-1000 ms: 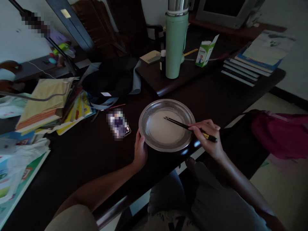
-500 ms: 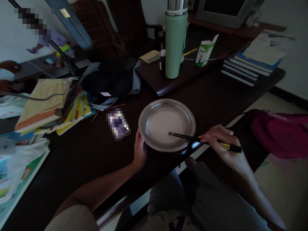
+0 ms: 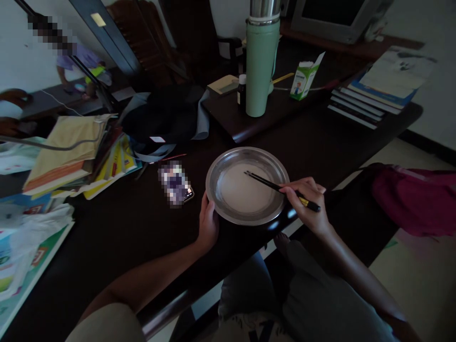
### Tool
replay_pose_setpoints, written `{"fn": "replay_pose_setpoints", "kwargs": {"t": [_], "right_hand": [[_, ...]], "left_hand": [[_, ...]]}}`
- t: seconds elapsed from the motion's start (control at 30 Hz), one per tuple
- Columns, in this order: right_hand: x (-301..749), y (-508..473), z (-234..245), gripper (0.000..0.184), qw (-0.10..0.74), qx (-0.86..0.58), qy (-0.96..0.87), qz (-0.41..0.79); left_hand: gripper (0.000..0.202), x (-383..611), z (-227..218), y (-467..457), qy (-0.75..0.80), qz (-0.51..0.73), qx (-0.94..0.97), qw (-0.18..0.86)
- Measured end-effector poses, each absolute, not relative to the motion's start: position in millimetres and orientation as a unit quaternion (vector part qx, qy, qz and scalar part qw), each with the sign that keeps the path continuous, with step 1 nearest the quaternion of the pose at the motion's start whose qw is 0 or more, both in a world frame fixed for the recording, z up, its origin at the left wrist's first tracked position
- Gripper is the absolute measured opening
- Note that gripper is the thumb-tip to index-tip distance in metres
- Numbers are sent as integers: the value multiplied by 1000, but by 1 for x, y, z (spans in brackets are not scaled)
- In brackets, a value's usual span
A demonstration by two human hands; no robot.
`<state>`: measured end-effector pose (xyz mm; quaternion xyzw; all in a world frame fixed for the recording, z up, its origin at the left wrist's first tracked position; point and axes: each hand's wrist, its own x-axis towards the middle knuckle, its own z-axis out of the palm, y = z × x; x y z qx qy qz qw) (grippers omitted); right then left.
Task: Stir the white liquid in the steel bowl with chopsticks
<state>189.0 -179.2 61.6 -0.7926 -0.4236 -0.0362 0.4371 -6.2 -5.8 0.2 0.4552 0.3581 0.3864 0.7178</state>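
A round metal bowl point(image 3: 213, 166) stands near the table's front edge with a whitish liquid point(image 3: 242, 190) in it. My left hand point(image 3: 208, 221) grips the bowl's near left rim, thumb on the side and the other fingers hidden underneath. In my right hand point(image 3: 308, 199) is a pair of black chopsticks point(image 3: 265, 180) with gold bands near the thick ends. Their tips are over or in the pale liquid, toward the far side; whether they touch it I cannot tell. To the left of the bowl lies a phone point(image 3: 176, 184), its screen blurred.
A tall green thermos point(image 3: 261, 66), a small dark bottle point(image 3: 242, 90) and a green-white box point(image 3: 304, 78) stand behind the bowl. Books are stacked at right point(image 3: 377, 88) and left point(image 3: 67, 152). A black bag point(image 3: 164, 116) lies beyond the phone. Another person point(image 3: 80, 61) is at back left.
My right hand has moved left and up with the chopsticks, to the bowl's right rim. The tips have shifted toward the bowl's far side. My left hand and the bowl stay put.
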Motion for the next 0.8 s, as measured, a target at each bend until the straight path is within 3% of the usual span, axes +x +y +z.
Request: {"fn": "replay_pose_setpoints", "kwargs": {"t": [0.17,0.47,0.8], "right_hand": [[192,-204,80,23,465,-793,-392,-42],[180,-209,89,24,482,-748,-448,81],[184,-171,60,24,432,-780,-453,-21]], "left_hand": [[50,-7,-1,-5,357,383,458,719],[50,-7,0,-5,355,386,466,713],[49,-7,0,-5,361,389,454,716]]}}
